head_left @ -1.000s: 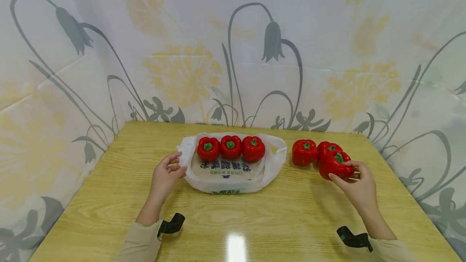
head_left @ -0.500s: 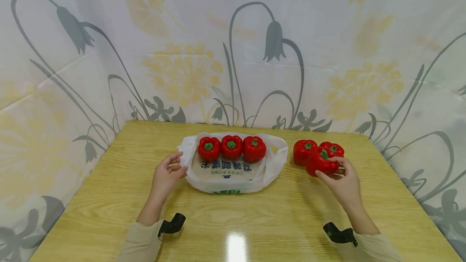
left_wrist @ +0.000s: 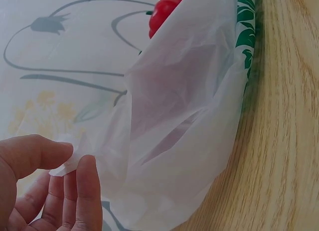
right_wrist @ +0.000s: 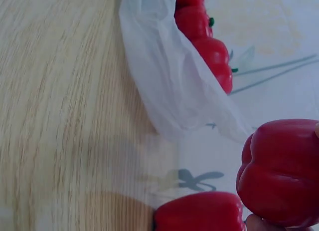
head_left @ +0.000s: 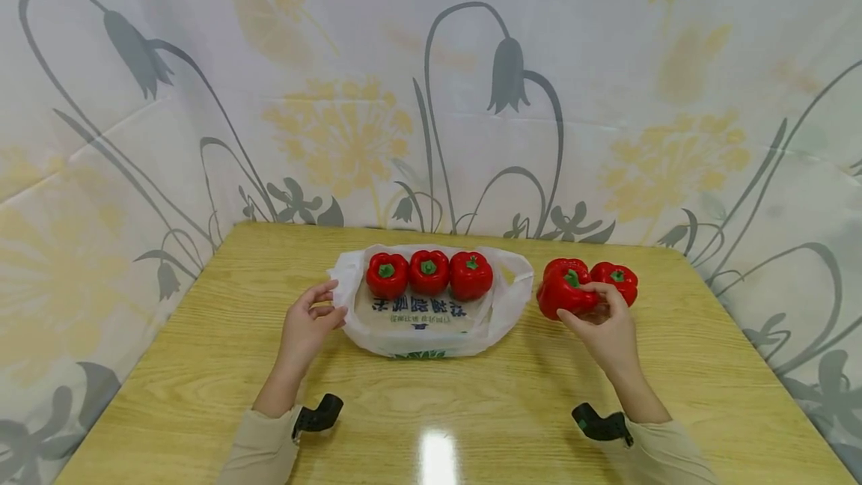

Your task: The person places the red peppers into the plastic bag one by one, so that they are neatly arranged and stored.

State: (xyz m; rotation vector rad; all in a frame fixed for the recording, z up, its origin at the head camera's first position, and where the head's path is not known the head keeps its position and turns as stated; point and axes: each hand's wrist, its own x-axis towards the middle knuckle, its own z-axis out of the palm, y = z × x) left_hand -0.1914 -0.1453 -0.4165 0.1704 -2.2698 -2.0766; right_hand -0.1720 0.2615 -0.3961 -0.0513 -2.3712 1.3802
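My left hand (head_left: pixel 308 324) pinches the edge of a white plastic bag (left_wrist: pixel 174 191) between thumb and fingertips at the bag's left side. Three red bell peppers with green stems sit in a row inside the open bag, among them the middle pepper (head_left: pixel 429 273). To the right of the bag, my right hand (head_left: pixel 609 324) holds another red bell pepper (right_wrist: pixel 284 171) between thumb and fingers. This held pepper overlaps a pepper (head_left: pixel 564 263) behind it in the head view, partly hiding it. One more bell pepper (head_left: pixel 616 281) stands just to the right.
The wooden table (head_left: pixel 377 425) stretches in front of the bag towards me. A curtain (head_left: pixel 431 96) with printed flowers hangs behind the table's far edge. The bag's right handle loop (head_left: pixel 518 283) stands up on the side facing the loose peppers.
My right hand has carried its bell pepper leftwards, from in front of the rightmost loose pepper to in front of the one nearer the bag. My left hand stays at the bag's edge.
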